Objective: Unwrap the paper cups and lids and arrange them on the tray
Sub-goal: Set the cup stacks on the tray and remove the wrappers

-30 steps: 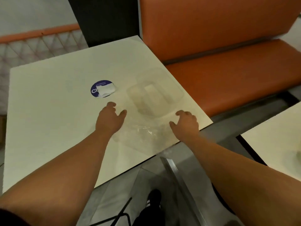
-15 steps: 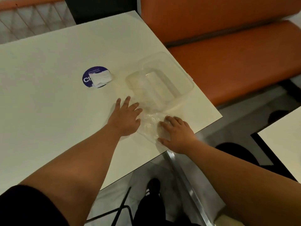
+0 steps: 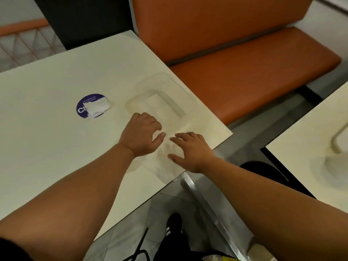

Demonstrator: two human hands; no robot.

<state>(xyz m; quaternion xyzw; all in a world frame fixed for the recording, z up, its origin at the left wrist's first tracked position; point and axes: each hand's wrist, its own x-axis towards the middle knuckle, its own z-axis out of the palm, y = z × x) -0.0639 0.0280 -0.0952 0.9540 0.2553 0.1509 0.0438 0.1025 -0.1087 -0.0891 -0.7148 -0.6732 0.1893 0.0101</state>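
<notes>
Here, from where I watch the head camera, a cream table [image 3: 47,147] fills the left of the view, bearing a round purple sticker [image 3: 82,108] with a scrap of white paper [image 3: 98,108] lying half over it. To its right a clear plastic tray [image 3: 162,102] sits near the table's far corner, hard to make out against the surface. The left hand [image 3: 141,134] rests at the tray's near edge with fingers curled; whether it grips anything I cannot tell. Just beside it, the right hand [image 3: 192,149] lies flat with fingers spread on a crumpled clear plastic wrapper [image 3: 165,162] at the table's near edge. What the wrapper holds I cannot make out. Beyond the table stands an orange bench seat [image 3: 244,72], and at far right a second table [image 3: 310,147] carries a pale blurred object.
</notes>
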